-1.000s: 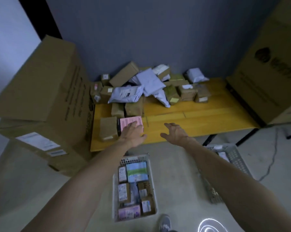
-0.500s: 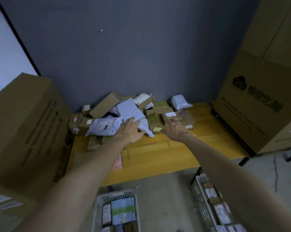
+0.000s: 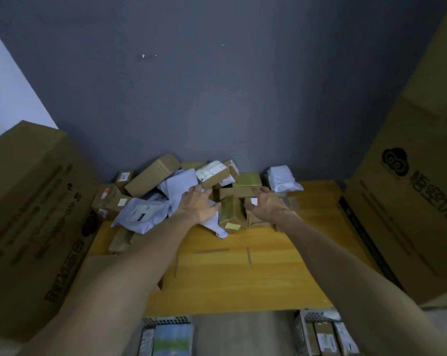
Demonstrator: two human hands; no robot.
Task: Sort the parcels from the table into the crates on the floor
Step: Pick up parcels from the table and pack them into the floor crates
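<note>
Two huge cardboard boxes standing by: left box [image 3: 37,214] way out past the left hand [image 3: 200,205], right box [image 3: 409,214] way out past the right hand [image 3: 267,205]. Under both hands, a yellow table [image 3: 243,273], bare wood on the near side of the fingers. Around and beyond the fingers, the pile of parcels [image 3: 153,173], not sorted yet. Back by the elbows, down on the floor, the left crate [image 3: 165,320] and right crate [image 3: 310,314], both with parcels inside already.

Looks like the picking step: choosing what to take. Next, probably: close around one parcel, lift slowly without tipping the pile, carry back to a crate.

Between the hands, a green parcel [image 3: 230,214]. Both arms stretched far forward. Left hand flat on a white bag [image 3: 214,223], fingers apart, gripping nothing. Right hand laid over a small brown parcel [image 3: 253,201], fingers spread, not closed on it.
</note>
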